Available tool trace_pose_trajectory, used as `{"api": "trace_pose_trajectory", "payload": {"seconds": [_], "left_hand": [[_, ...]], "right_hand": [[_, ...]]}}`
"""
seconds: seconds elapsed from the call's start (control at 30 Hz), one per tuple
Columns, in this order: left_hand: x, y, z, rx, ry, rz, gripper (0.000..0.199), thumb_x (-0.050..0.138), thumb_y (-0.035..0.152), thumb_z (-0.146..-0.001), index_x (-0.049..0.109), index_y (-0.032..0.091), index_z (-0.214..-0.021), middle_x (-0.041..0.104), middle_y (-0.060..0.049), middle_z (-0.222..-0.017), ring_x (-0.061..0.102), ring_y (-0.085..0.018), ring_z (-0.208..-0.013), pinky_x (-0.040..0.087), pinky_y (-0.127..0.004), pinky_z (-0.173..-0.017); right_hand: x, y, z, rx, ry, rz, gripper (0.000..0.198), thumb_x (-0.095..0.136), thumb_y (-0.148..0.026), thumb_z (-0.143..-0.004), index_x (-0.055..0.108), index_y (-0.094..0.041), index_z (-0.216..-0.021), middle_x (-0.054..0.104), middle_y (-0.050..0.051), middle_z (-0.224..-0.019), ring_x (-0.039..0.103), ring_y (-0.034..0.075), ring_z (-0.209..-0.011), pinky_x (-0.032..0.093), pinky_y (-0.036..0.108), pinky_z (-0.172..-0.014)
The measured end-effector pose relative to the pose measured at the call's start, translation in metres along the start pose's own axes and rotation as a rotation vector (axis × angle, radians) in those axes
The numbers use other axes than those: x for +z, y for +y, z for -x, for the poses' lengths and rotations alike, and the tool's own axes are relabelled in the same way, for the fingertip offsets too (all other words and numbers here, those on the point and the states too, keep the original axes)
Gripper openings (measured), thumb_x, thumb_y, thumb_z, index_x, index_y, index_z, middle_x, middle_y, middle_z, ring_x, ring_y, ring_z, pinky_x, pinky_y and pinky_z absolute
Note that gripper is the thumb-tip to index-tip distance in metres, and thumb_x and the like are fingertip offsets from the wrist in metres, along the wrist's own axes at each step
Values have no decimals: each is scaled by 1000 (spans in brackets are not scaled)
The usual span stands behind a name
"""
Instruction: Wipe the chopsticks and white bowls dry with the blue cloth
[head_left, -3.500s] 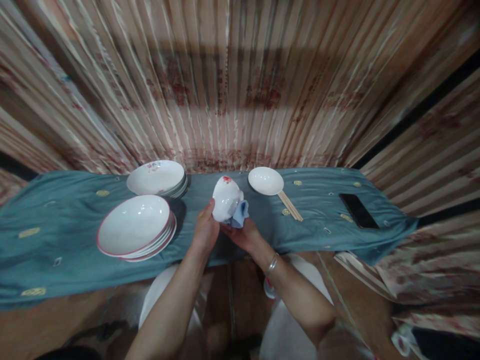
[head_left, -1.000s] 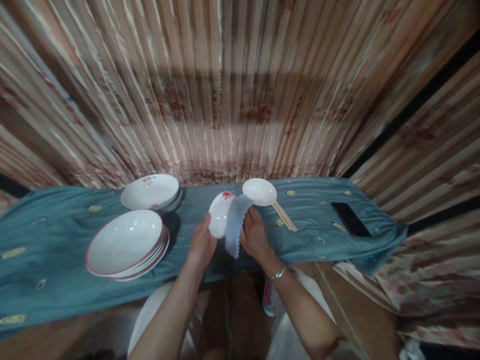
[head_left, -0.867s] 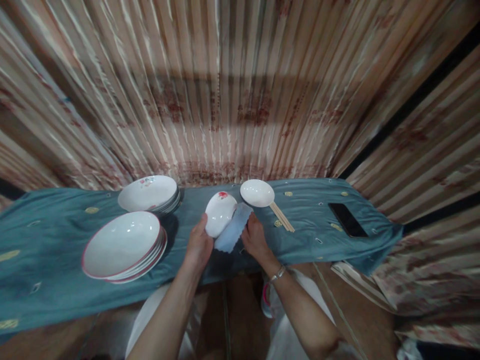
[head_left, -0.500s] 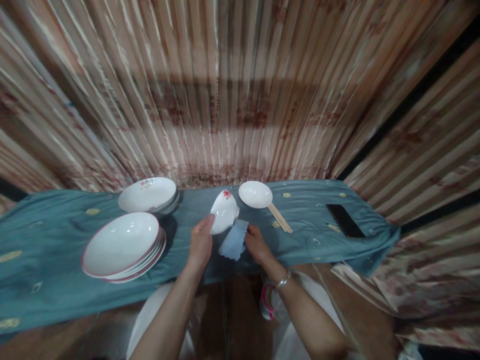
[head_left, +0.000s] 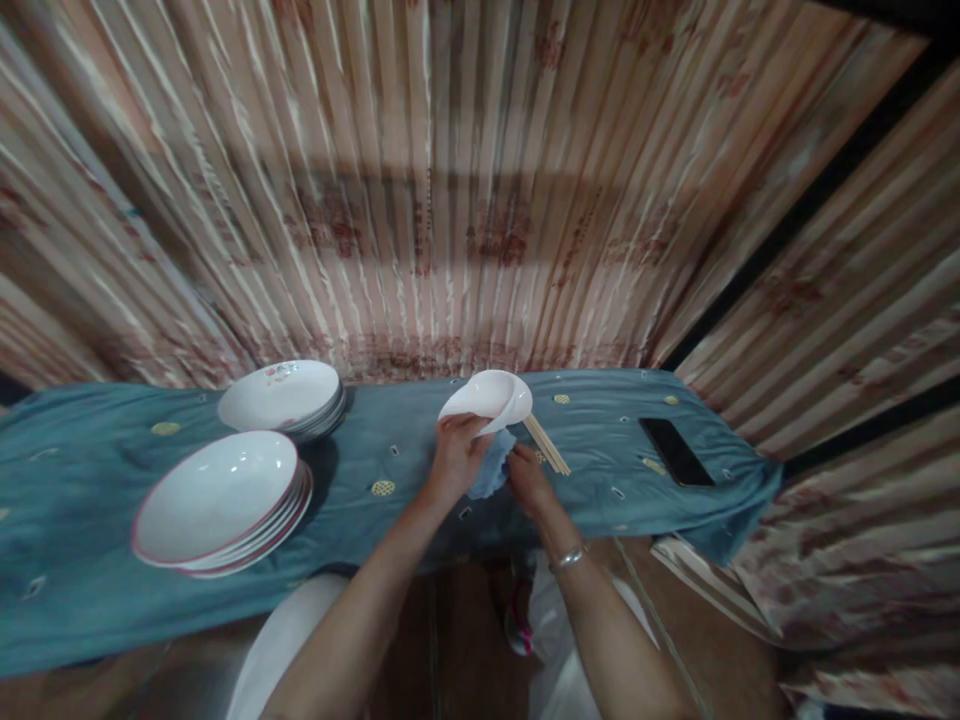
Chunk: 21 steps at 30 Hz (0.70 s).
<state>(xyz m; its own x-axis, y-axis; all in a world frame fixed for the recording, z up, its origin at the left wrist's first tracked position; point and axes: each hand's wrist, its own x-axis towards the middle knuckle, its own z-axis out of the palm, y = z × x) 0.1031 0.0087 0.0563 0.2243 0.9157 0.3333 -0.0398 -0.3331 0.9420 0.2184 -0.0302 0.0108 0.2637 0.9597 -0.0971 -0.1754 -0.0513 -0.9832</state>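
My left hand [head_left: 456, 455] grips a small white bowl [head_left: 471, 398], tilted and held above the table. This bowl overlaps a second white bowl [head_left: 523, 398] that sits on the cloth behind it, partly hidden; whether the two touch, I cannot tell. In my right hand [head_left: 529, 476] is a pale blue cloth [head_left: 491, 468], its fingers closed on the edge. The cloth hangs just below the held bowl, close to my left hand. Several wooden chopsticks [head_left: 547, 445] lie right of the bowls, near my right hand.
On the left stand a stack of red-rimmed bowls [head_left: 217, 500] and, behind it, a stack of floral dishes [head_left: 281, 398]. A black phone [head_left: 675, 452] lies toward the right end of the table with its teal tablecloth [head_left: 390, 540]. A pleated curtain [head_left: 465, 200] hangs behind.
The held bowl has turned in my left hand and moved right, now in front of the other bowl. My right hand and the blue cloth have shifted slightly right. The view has shifted a little.
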Motion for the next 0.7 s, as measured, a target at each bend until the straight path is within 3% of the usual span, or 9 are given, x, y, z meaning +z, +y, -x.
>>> {"api": "trace_pose_trajectory", "payload": {"seconds": [0.1, 0.33, 0.47, 0.7], "left_hand": [[12, -11, -21, 54, -114, -109, 15, 70, 12, -67, 75, 24, -73, 68, -8, -80, 58, -31, -95, 18, -48, -109], [28, -43, -52, 137, -243, -320, 15, 63, 15, -71, 73, 26, -73, 68, -6, -76, 57, -27, -88, 17, -46, -107], [35, -61, -60, 151, -258, -309, 13, 64, 17, -71, 72, 26, -67, 66, -4, -72, 57, -25, -84, 18, -44, -107], [41, -80, -66, 131, -285, -298, 24, 58, 4, -70, 71, 23, -65, 61, 0, -67, 57, -22, -85, 17, -41, -108]], "right_hand": [[-10, -2, -8, 63, 64, -57, 27, 62, -45, -58, 60, -19, -64, 52, -5, -45, 42, 10, -43, 32, 22, -43], [-32, -16, -13, 1, 65, 37, 23, 62, -40, -60, 66, -19, -67, 61, -2, -54, 51, 14, -54, 37, 24, -51], [-41, -17, -14, -28, 83, 22, 26, 61, -40, -62, 67, -17, -72, 62, -2, -55, 53, 14, -56, 39, 24, -54], [-46, -11, -18, -6, 133, 69, 25, 60, -44, -62, 62, -19, -65, 50, -6, -44, 42, 10, -46, 29, 23, -45]]}}
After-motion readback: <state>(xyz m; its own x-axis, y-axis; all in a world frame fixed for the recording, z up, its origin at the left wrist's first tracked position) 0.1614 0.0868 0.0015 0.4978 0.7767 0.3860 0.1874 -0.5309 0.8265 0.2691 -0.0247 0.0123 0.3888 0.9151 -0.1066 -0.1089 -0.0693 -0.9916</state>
